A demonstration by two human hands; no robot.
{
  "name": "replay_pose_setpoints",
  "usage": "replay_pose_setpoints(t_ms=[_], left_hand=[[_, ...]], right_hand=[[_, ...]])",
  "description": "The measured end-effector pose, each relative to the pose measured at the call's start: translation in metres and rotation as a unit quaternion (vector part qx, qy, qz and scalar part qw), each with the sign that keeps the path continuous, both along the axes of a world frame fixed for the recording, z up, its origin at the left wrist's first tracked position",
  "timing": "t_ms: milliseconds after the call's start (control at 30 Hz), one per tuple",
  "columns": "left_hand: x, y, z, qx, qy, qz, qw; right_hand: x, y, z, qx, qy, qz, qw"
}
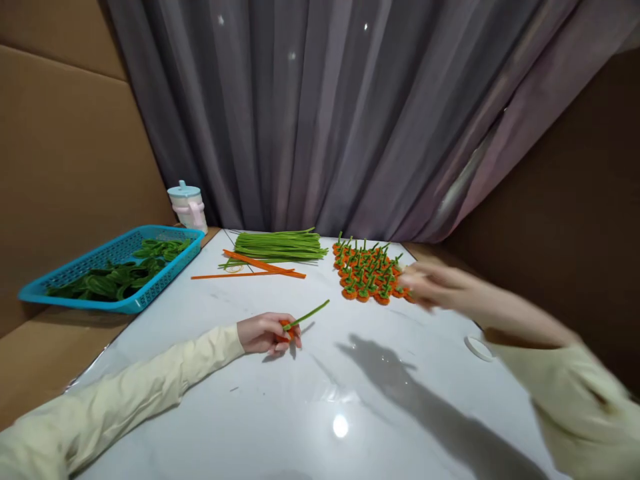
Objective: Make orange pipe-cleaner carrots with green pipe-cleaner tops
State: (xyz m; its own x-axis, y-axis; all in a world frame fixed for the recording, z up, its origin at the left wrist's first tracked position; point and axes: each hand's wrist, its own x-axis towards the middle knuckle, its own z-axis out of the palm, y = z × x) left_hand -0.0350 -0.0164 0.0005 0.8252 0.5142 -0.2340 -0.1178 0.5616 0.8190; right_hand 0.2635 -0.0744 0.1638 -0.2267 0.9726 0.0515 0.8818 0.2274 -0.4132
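Clock centre: the left hand [270,332], resting near the middle of the white bench [210,413].
Left grip: it is closed around a small orange piece [283,338], partly hidden by the fingers; a green stem [313,311] points out from it toward 2 o'clock.
Right grip: the right hand [435,285], between 2 and 3 o'clock, is blurred; I cannot tell if it grasps something.
Finished-looking rows: at 2 o'clock, orange pieces with upright green tops [365,270] stand close together; the right hand overlaps their edge, contact is unclear.
Green strips: a bundle [280,247] lies at 12 o'clock.
Orange strips: a few [250,260] lie crossed, between 11 and 12.
Blue basket: the basket [140,305], between 9 and 10, contains green leaf-like pieces [115,281].
Cup: a lidded cup [190,210] stands at 11.
White disc: a round object [479,348] lies at 3.
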Motion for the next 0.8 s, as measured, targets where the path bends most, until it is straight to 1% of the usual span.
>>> replay_pose_setpoints(t_ms=[67, 100, 133, 200, 300, 433, 567, 667, 733, 800], left_hand=[[0.007, 0.002, 0.001, -0.016, -0.001, -0.012, 1.000], [0.010, 0.003, 0.002, -0.021, 0.002, -0.012, 1.000], [0.013, 0.004, 0.003, -0.022, 0.006, -0.009, 1.000], [0.020, 0.005, 0.003, -0.012, 0.016, 0.004, 1.000], [0.029, 0.005, 0.003, 0.017, 0.026, 0.026, 0.999], [0.033, 0.006, 0.002, 0.028, 0.017, 0.037, 0.999], [0.030, 0.009, -0.001, -0.017, -0.018, 0.021, 0.999], [0.029, 0.012, -0.001, -0.063, -0.028, 0.016, 0.997], [0.029, 0.013, 0.000, -0.093, -0.015, 0.019, 0.995], [0.030, 0.014, 0.002, -0.118, 0.006, 0.013, 0.993]], right_hand=[[-0.019, 0.012, -0.017, -0.093, -0.011, 0.113, 0.989], [-0.030, 0.016, -0.026, -0.121, -0.021, 0.163, 0.979], [-0.040, 0.019, -0.036, -0.126, -0.032, 0.189, 0.973], [-0.057, 0.020, -0.051, -0.084, -0.094, 0.217, 0.968], [-0.072, 0.015, -0.064, -0.036, -0.200, 0.210, 0.957], [-0.079, 0.013, -0.076, 0.000, -0.270, 0.190, 0.944], [-0.082, 0.021, -0.090, 0.021, -0.311, 0.180, 0.933], [-0.084, 0.025, -0.098, 0.072, -0.336, 0.175, 0.923], [-0.085, 0.025, -0.100, 0.113, -0.345, 0.189, 0.912], [-0.087, 0.022, -0.099, 0.141, -0.348, 0.219, 0.900]])
